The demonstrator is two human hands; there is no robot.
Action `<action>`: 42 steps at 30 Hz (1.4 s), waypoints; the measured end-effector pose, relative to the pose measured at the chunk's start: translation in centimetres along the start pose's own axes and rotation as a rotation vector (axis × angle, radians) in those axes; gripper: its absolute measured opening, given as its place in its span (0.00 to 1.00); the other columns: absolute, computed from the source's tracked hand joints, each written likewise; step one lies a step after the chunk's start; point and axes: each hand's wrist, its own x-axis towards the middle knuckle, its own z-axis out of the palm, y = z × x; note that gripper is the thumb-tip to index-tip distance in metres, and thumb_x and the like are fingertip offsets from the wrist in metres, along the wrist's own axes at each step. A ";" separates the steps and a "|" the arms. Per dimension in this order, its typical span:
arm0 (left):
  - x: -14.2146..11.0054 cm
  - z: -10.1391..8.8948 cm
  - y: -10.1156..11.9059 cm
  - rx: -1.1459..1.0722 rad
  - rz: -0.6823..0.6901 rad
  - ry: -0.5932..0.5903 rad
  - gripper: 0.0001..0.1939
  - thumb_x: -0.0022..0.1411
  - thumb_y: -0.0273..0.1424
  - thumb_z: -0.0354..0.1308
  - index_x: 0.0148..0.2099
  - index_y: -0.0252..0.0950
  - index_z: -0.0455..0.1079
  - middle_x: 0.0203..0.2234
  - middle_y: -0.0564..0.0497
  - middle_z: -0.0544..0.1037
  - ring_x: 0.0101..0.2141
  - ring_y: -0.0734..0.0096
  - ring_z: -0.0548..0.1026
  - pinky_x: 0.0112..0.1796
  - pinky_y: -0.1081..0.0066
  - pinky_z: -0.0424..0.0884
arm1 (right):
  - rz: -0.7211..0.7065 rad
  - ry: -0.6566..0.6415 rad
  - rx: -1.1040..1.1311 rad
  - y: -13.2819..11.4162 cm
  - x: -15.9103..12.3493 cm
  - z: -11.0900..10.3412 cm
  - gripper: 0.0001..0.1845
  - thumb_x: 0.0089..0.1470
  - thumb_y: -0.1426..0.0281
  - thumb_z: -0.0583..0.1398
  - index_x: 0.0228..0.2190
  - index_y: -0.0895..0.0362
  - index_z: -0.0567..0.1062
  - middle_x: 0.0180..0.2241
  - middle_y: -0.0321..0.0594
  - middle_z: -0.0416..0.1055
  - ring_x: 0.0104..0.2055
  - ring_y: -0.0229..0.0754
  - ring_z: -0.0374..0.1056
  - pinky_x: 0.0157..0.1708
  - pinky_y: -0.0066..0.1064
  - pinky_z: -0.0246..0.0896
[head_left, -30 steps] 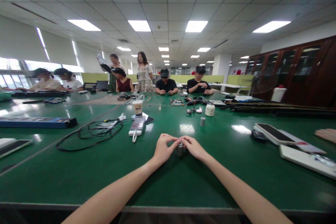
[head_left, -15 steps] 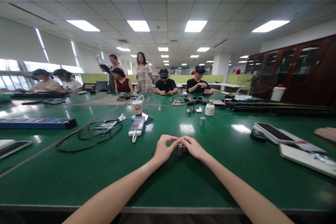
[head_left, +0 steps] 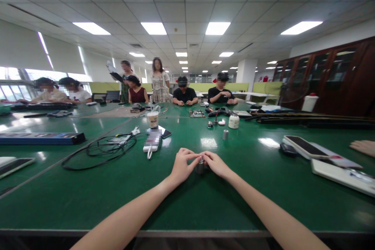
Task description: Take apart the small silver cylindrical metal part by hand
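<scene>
A small grey metal cylinder point(head_left: 200, 167) stands upright on the green table, between my two hands. My left hand point(head_left: 183, 164) is closed, with thumb and fingertips on the cylinder's top from the left. From the other side, my right hand point(head_left: 215, 164) pinches at the same top edge, its fingers bent. The fingertips of both hands meet there and cover part of the top, so its detail is too small to make out. Farther back stands a similar metal cylinder point(head_left: 225, 134), apart from my hands.
Ahead lie a white jar point(head_left: 233, 121), a circuit board point(head_left: 196, 113) and a drink cup point(head_left: 152, 120). To the left are a black cable point(head_left: 96, 166) and a white power bank point(head_left: 150, 147). Phones point(head_left: 304, 146) and another person's hand point(head_left: 363, 146) are at right. Several people sit or stand opposite.
Both hands stay at the top of the cylinder, with only a slight shift of the fingers. The cylinder remains standing in place. The view has tilted very slightly.
</scene>
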 end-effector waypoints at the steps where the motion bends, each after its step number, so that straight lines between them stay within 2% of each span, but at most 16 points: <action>1: 0.0 0.0 0.1 0.009 0.008 -0.006 0.10 0.64 0.37 0.59 0.43 0.43 0.81 0.33 0.48 0.80 0.41 0.59 0.71 0.44 0.63 0.67 | -0.004 0.008 0.003 0.0 0.0 0.0 0.12 0.64 0.64 0.58 0.39 0.60 0.74 0.37 0.39 0.74 0.37 0.40 0.72 0.39 0.38 0.69; 5: -0.2 0.0 0.4 0.033 0.012 -0.021 0.12 0.63 0.37 0.60 0.47 0.43 0.78 0.35 0.49 0.81 0.41 0.59 0.72 0.46 0.63 0.66 | -0.027 0.073 0.013 0.0 0.2 -0.2 0.12 0.64 0.63 0.58 0.40 0.60 0.74 0.37 0.39 0.74 0.38 0.41 0.72 0.41 0.39 0.69; 9: -0.5 0.1 0.2 0.065 -0.025 -0.053 0.18 0.59 0.40 0.64 0.51 0.42 0.75 0.38 0.48 0.81 0.44 0.57 0.72 0.46 0.61 0.66 | -0.058 0.128 0.018 -0.6 0.2 -0.5 0.16 0.63 0.59 0.57 0.40 0.60 0.76 0.36 0.40 0.76 0.38 0.42 0.73 0.42 0.39 0.68; 15: -0.5 0.1 0.0 0.101 -0.080 -0.143 0.17 0.56 0.44 0.66 0.46 0.43 0.79 0.37 0.48 0.81 0.42 0.57 0.75 0.46 0.61 0.65 | -0.074 0.161 -0.014 -1.9 -0.4 -0.1 0.30 0.58 0.48 0.52 0.29 0.58 0.82 0.30 0.45 0.80 0.36 0.49 0.74 0.39 0.38 0.65; 19: -0.4 0.0 0.2 0.091 -0.079 -0.175 0.16 0.57 0.43 0.65 0.46 0.44 0.79 0.36 0.51 0.83 0.42 0.59 0.76 0.46 0.63 0.65 | -0.059 0.232 -0.059 -1.5 -0.3 -0.3 0.31 0.57 0.46 0.53 0.22 0.57 0.81 0.27 0.45 0.79 0.32 0.48 0.72 0.37 0.38 0.64; 22: -0.3 -0.1 0.4 0.085 -0.082 -0.182 0.14 0.57 0.43 0.65 0.44 0.45 0.79 0.37 0.52 0.83 0.42 0.59 0.76 0.47 0.63 0.64 | -0.072 0.279 -0.070 -1.1 -0.1 -0.7 0.30 0.59 0.48 0.54 0.18 0.57 0.75 0.23 0.40 0.75 0.30 0.43 0.71 0.39 0.37 0.63; 25: -0.3 -0.1 0.4 0.074 -0.085 -0.190 0.14 0.57 0.43 0.65 0.44 0.44 0.79 0.37 0.53 0.83 0.42 0.60 0.76 0.46 0.65 0.65 | -0.102 0.295 -0.056 -1.3 -0.1 -0.8 0.28 0.60 0.50 0.55 0.19 0.57 0.73 0.23 0.37 0.74 0.30 0.41 0.71 0.40 0.37 0.63; 31: -0.3 -0.1 0.2 0.067 -0.093 -0.194 0.15 0.57 0.43 0.65 0.44 0.43 0.79 0.37 0.51 0.83 0.42 0.59 0.75 0.45 0.66 0.67 | -0.172 0.239 0.023 -3.0 -0.8 -0.3 0.24 0.57 0.50 0.55 0.30 0.56 0.77 0.30 0.41 0.79 0.36 0.46 0.75 0.41 0.35 0.65; 34: -0.4 -0.1 0.2 0.066 -0.097 -0.194 0.17 0.56 0.43 0.65 0.46 0.44 0.79 0.36 0.50 0.83 0.41 0.58 0.75 0.44 0.65 0.67 | -0.171 0.248 0.031 -3.2 -0.9 -0.3 0.23 0.58 0.51 0.55 0.30 0.56 0.78 0.25 0.40 0.78 0.34 0.47 0.75 0.41 0.36 0.64; 38: -0.4 0.0 0.2 0.065 -0.103 -0.187 0.16 0.56 0.43 0.65 0.46 0.44 0.79 0.36 0.50 0.82 0.41 0.59 0.75 0.44 0.65 0.67 | -0.160 0.323 0.019 -2.9 -0.7 -0.8 0.24 0.59 0.51 0.54 0.29 0.57 0.78 0.15 0.36 0.71 0.25 0.46 0.72 0.39 0.37 0.64; 42: -0.5 0.1 -0.1 0.068 -0.112 -0.181 0.18 0.56 0.44 0.65 0.47 0.43 0.79 0.36 0.49 0.82 0.41 0.58 0.75 0.44 0.65 0.68 | -0.169 0.342 0.019 -2.9 -0.6 -0.8 0.23 0.57 0.51 0.55 0.29 0.57 0.78 0.20 0.39 0.75 0.28 0.46 0.73 0.39 0.37 0.63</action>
